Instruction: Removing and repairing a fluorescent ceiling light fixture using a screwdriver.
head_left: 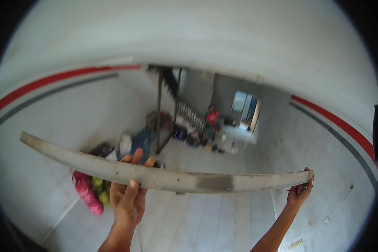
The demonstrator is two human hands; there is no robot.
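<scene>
A long, narrow, pale grey strip (155, 176) spans the view from left to right, held up in front of me. Its face is scuffed, with a darker patch right of the middle and a few small holes or spots. My left hand (128, 203) grips it left of its middle, thumb across the front and fingers behind, tips showing over the upper edge. At the strip's right end, my right hand (300, 193) is closed around it. A thin red thing sticks out beside the right fingers; its kind is too small to tell.
Pink and green bundles (86, 193) lie by the left wall. A staircase (189, 113) with a dark post (159, 109) stands farther back. A person in red (212, 119) is near it, among scattered items. A tiled floor (210, 214) runs between white walls with red and grey stripes.
</scene>
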